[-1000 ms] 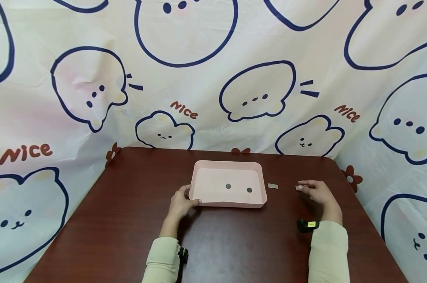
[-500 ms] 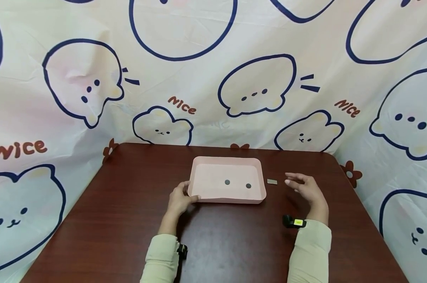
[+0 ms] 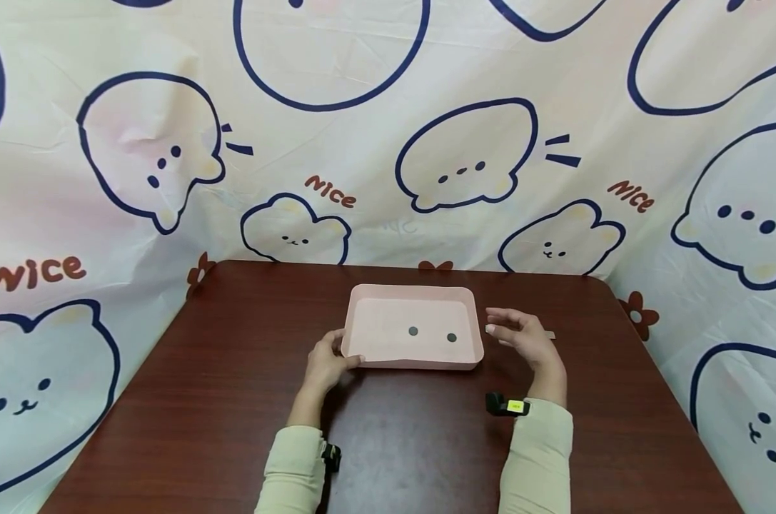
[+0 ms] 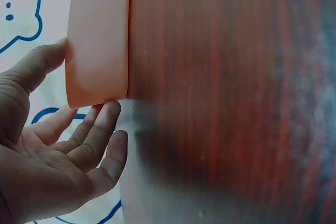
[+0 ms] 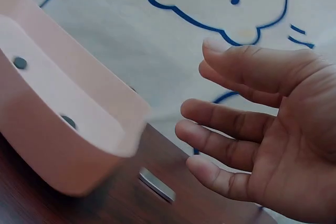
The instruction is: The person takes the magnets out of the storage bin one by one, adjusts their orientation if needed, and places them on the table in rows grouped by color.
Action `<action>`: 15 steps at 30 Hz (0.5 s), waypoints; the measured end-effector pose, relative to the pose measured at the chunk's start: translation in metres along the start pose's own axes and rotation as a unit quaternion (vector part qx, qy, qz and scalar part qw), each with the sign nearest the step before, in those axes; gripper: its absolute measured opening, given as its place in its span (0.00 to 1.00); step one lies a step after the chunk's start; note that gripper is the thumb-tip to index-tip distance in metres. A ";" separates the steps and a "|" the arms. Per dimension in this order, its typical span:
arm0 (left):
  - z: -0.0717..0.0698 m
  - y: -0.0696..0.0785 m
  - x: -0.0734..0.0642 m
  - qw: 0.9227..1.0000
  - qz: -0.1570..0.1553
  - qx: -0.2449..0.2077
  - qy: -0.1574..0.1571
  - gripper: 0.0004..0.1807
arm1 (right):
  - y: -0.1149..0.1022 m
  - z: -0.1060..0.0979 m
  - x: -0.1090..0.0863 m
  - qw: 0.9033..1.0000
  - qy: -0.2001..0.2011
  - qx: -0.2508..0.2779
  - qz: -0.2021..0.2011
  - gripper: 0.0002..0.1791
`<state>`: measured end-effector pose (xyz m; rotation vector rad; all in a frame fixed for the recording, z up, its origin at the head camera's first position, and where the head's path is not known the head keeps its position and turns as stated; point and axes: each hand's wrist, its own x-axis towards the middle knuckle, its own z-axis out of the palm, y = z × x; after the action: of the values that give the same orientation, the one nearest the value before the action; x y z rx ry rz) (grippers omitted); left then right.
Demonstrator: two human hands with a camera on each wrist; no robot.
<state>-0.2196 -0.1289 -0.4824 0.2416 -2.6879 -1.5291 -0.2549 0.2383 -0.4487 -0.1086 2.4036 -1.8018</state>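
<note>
Tray [image 3: 378, 325] on the table [image 3: 420, 442], gripped at one end

Left hand [image 3: 325, 366] pinches its corner between thumb and fingers. Right hand [image 3: 530, 343], fingers relaxed, hovers by the opposite end near a metal bar [image 5: 157, 185]. Two dark discs [image 3: 452, 338] lie inside.

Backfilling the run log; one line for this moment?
left hand: grips pink tray | right hand: beside tray, fingers loosely curled | in tray: two dark discs | table: metallic strip near tray
</note>
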 end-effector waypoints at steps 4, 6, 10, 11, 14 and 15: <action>0.000 0.001 -0.001 1.000 0.000 0.002 0.001 0.37 | -0.003 0.015 0.009 1.000 -0.013 0.013 -0.012 0.28; 0.000 0.002 -0.001 1.000 0.000 -0.001 0.001 0.37 | -0.003 0.022 0.013 0.999 -0.022 0.021 -0.014 0.27; 0.001 0.003 -0.001 1.000 -0.001 -0.006 0.001 0.37 | -0.001 0.032 0.022 0.998 -0.047 0.044 -0.020 0.28; 0.001 0.003 -0.001 1.000 0.000 -0.006 0.000 0.37 | -0.001 0.034 0.024 0.997 -0.051 0.051 -0.019 0.28; 0.000 0.002 0.000 1.000 0.000 -0.005 -0.001 0.37 | -0.001 0.039 0.030 0.996 -0.059 0.069 -0.014 0.28; 0.000 0.002 0.000 1.000 0.001 -0.005 -0.001 0.38 | -0.002 0.042 0.032 0.995 -0.060 0.075 -0.009 0.27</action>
<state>-0.2195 -0.1278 -0.4805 0.2388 -2.6803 -1.5425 -0.2801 0.1940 -0.4606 -0.2152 2.1847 -1.9186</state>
